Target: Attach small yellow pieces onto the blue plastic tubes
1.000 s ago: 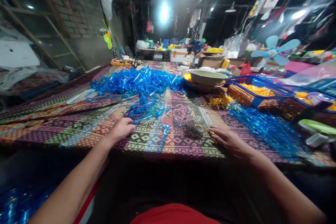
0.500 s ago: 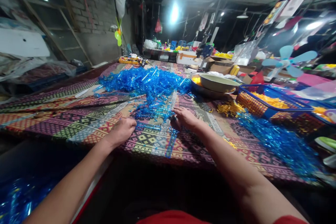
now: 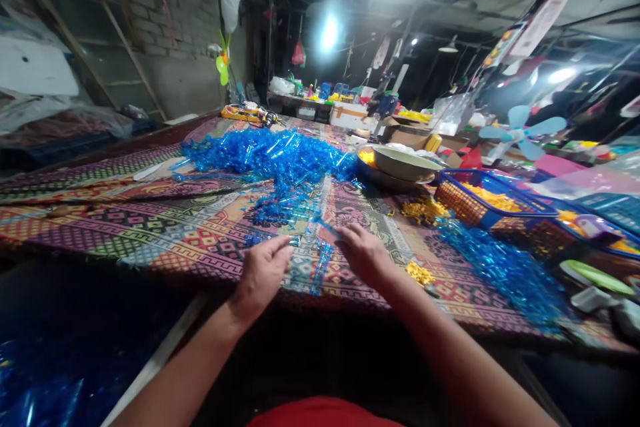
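My right hand (image 3: 364, 255) is above the patterned cloth, its fingers pinching a thin blue plastic strip (image 3: 324, 221) that sticks out to the left. To its left is my left hand (image 3: 264, 273), with thumb and fingertips pressed together. Whether it grips anything is hidden, though some blue plastic shows just behind the fingertips. Between the hands a separate blue strip (image 3: 321, 268) lies flat near the table edge. Beyond them is a loose scatter of small blue tubes (image 3: 283, 205), running into a large shiny blue pile (image 3: 265, 153).
Right of my right hand lie small yellow pieces (image 3: 420, 273) and a long blue bundle (image 3: 500, 273). Farther back are a blue basket (image 3: 500, 219) of yellow pieces, stacked bowls (image 3: 405, 165) and a fan (image 3: 523, 133). A patterned cloth (image 3: 200, 240) covers the table.
My left hand has moved right and nearer to me. My right hand has drawn back from the blue scatter, with a blue strip now showing at its fingertips. The view has turned slightly right.
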`<control>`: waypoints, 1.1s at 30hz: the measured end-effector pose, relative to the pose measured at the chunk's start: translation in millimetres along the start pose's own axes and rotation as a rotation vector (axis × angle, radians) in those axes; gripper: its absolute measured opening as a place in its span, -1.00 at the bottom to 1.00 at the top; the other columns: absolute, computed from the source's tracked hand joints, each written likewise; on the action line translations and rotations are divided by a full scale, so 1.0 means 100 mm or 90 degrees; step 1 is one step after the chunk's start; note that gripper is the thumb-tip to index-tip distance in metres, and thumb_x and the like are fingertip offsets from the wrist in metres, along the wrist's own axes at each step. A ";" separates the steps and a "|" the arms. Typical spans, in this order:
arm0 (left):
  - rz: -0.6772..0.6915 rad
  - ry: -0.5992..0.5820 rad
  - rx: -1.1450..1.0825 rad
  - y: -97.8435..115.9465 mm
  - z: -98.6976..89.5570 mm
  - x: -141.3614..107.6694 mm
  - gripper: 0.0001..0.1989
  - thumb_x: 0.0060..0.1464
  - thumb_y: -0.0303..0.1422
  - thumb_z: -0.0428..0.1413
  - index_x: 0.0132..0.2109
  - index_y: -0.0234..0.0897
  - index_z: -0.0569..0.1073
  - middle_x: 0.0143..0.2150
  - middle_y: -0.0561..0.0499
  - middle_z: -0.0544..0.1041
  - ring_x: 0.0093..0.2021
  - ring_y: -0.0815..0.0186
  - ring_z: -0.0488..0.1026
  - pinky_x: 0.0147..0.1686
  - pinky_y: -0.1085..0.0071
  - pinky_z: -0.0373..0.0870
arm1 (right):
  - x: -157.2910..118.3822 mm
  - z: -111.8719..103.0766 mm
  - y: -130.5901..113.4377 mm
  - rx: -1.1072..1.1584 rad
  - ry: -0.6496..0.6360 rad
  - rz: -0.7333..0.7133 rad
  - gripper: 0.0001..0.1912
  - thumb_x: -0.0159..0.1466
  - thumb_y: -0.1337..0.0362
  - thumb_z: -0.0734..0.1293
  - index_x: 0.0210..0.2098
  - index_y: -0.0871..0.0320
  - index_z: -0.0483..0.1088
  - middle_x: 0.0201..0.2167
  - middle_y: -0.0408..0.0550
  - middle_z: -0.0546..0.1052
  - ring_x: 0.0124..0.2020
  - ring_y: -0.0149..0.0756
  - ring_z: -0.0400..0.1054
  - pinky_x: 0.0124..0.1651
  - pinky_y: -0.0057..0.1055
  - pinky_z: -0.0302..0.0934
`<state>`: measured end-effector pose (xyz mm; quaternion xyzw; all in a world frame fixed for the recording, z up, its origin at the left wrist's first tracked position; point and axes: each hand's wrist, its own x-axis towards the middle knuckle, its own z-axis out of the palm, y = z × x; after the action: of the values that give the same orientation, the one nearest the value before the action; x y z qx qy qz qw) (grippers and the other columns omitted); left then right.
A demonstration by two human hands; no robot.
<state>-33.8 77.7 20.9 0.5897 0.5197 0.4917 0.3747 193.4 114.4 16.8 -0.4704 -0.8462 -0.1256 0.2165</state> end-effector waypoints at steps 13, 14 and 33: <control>-0.335 -0.080 -0.467 0.20 0.50 -0.36 -0.97 -0.04 -0.52 0.06 -0.38 -0.39 0.32 -0.49 0.01 0.45 -0.53 0.30 0.49 -0.51 0.37 0.45 | -1.16 -0.48 0.53 0.130 0.103 0.243 -0.84 0.24 0.28 0.23 -0.29 0.18 0.43 -0.34 0.01 0.48 -0.30 -0.26 0.37 -0.21 -0.35 0.25; -0.349 -0.106 -0.464 0.23 0.51 -0.40 -0.97 -0.04 -0.54 0.05 -0.38 -0.40 0.32 -0.50 -0.01 0.45 -0.52 0.29 0.49 -0.49 0.37 0.46 | -1.27 -0.50 0.72 0.103 0.091 0.296 -0.85 0.22 0.28 0.24 -0.34 0.17 0.44 -0.38 -0.01 0.49 -0.33 -0.27 0.36 -0.24 -0.36 0.24; -0.417 -0.272 -0.430 0.43 0.76 -0.75 -0.89 -0.03 -0.50 0.05 -0.28 -0.38 0.30 -0.51 0.05 0.39 -0.54 0.28 0.47 -0.57 0.40 0.41 | -1.23 -0.35 0.66 0.114 -0.113 0.205 -0.79 0.24 0.42 0.17 -0.48 0.20 0.36 -0.50 -0.10 0.38 -0.42 -0.38 0.21 -0.34 -0.49 0.05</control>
<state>52.7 1.8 29.6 0.3298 0.4013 0.3576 0.7761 315.0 43.4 -11.8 -0.5879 -0.7835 0.0283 0.1993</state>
